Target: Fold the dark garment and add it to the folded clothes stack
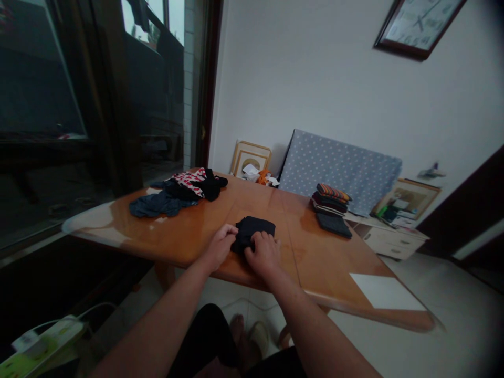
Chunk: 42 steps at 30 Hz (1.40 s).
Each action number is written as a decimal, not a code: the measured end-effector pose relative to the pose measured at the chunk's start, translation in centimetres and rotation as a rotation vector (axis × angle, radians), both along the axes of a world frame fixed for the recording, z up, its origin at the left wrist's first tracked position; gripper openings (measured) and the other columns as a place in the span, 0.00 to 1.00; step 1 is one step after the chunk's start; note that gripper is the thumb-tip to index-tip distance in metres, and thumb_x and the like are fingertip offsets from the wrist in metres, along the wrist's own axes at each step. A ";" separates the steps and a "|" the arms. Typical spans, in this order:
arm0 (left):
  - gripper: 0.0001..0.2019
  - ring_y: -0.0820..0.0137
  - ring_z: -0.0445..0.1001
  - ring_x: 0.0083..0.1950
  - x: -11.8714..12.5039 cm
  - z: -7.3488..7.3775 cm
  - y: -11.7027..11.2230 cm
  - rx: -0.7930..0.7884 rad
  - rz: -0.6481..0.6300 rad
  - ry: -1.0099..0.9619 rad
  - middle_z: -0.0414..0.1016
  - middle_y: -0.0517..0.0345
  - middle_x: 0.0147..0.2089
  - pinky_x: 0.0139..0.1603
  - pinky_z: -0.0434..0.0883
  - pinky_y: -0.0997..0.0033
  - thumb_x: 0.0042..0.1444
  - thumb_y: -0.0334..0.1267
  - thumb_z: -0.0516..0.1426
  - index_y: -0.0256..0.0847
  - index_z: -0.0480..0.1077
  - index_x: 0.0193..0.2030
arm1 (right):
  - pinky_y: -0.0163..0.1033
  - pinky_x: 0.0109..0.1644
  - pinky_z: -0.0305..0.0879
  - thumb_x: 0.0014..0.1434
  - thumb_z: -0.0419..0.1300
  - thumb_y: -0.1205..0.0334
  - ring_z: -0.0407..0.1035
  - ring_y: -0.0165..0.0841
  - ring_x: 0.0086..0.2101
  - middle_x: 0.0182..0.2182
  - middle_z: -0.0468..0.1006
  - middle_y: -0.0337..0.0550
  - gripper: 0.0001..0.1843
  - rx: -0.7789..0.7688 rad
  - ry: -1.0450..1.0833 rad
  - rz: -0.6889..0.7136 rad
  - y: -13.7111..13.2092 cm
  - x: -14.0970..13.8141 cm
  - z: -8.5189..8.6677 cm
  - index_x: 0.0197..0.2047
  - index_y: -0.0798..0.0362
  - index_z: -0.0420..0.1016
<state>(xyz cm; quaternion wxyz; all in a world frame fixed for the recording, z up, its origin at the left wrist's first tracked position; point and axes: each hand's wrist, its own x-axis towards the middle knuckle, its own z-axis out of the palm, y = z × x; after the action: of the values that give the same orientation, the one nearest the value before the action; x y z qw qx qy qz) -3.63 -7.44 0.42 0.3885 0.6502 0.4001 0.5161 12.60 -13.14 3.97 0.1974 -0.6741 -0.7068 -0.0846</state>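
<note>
Since everything sits on it, I'll start with the big glossy orange-brown wooden worktop, which is slick enough to throw back the window light. Behind it a grey polka-dot padded board leans on the wall. Over at the far left corner is the loose heap of unfolded clothes, dark blue and black stuff with a red-and-white patterned piece on top. On the far right side is the neat stack of folded garments, striped one uppermost, with one flat dark piece just in front of it. A plain white sheet of paper lies near the right edge.

Smallest bit: the small black folded cloth, right in front of me near the worktop's near edge. My left hand is pinching its left edge, fingers curled shut on the fabric. My right hand is pressed down on its near side, fingers closed over the cloth.

What could go wrong, I reckon: that surface is slippery, so a sloppy push could slide the bundle and the fold springs open. It's also close to the edge, so dragging it toward me might tip it onto the floor.
</note>
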 end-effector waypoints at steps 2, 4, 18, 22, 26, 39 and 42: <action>0.08 0.68 0.71 0.42 -0.1 0.0 0.0 -0.046 0.057 -0.077 0.74 0.59 0.40 0.46 0.69 0.67 0.55 0.39 0.51 0.43 0.68 0.40 | 0.47 0.48 0.52 0.59 0.59 0.56 0.66 0.44 0.45 0.41 0.76 0.47 0.08 -0.005 0.003 -0.001 -0.1 0.0 0.0 0.40 0.50 0.71; 0.08 0.68 0.71 0.42 -0.2 0.0 0.0 -0.053 0.095 -0.115 0.73 0.59 0.39 0.46 0.68 0.68 0.55 0.39 0.51 0.42 0.68 0.40 | 0.47 0.49 0.52 0.58 0.59 0.55 0.66 0.44 0.45 0.40 0.76 0.48 0.09 -0.003 0.001 -0.036 0.2 -0.2 -0.2 0.39 0.50 0.71; 0.05 0.71 0.69 0.37 0.3 0.1 -0.3 -0.075 0.014 -0.133 0.71 0.62 0.35 0.40 0.67 0.71 0.55 0.39 0.54 0.42 0.67 0.38 | 0.47 0.48 0.53 0.58 0.59 0.60 0.69 0.44 0.44 0.40 0.78 0.49 0.07 -0.032 -0.006 0.001 0.8 -1.2 -0.1 0.41 0.50 0.73; 0.06 0.70 0.70 0.39 0.3 -0.1 -0.2 -0.050 0.030 -0.079 0.72 0.61 0.36 0.42 0.67 0.71 0.56 0.38 0.53 0.42 0.69 0.39 | 0.45 0.46 0.53 0.60 0.57 0.63 0.69 0.42 0.44 0.40 0.78 0.48 0.09 -0.009 0.049 -0.058 1.1 -1.2 0.1 0.43 0.50 0.74; 0.06 0.68 0.71 0.40 0.2 -0.5 0.0 -0.004 0.044 0.015 0.73 0.60 0.37 0.43 0.68 0.69 0.57 0.37 0.53 0.42 0.70 0.39 | 0.47 0.48 0.54 0.61 0.57 0.60 0.67 0.44 0.46 0.42 0.78 0.50 0.09 -0.020 0.014 -0.013 0.6 -1.9 -0.1 0.43 0.50 0.76; 0.07 0.69 0.71 0.36 0.4 0.4 1.1 -0.009 0.145 0.064 0.73 0.60 0.34 0.37 0.67 0.71 0.58 0.41 0.54 0.41 0.71 0.36 | 0.43 0.50 0.61 0.64 0.51 0.60 0.70 0.39 0.44 0.41 0.80 0.47 0.17 0.203 0.318 -0.020 -3.5 7.3 -3.6 0.45 0.52 0.81; 0.09 0.67 0.74 0.41 1.5 1.3 1.7 0.054 0.179 0.160 0.77 0.56 0.39 0.42 0.69 0.69 0.59 0.38 0.52 0.41 0.72 0.40 | 0.43 0.50 0.62 0.63 0.52 0.61 0.70 0.39 0.43 0.40 0.81 0.46 0.16 0.201 0.344 -0.027 -3.6 8.8 -4.8 0.45 0.53 0.81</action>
<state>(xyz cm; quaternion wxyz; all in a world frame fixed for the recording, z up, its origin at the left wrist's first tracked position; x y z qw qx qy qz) -2.18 -5.78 1.75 0.2899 0.6613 0.4722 0.5057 21.44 -16.74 -0.80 0.3804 -0.6648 -0.6417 -0.0408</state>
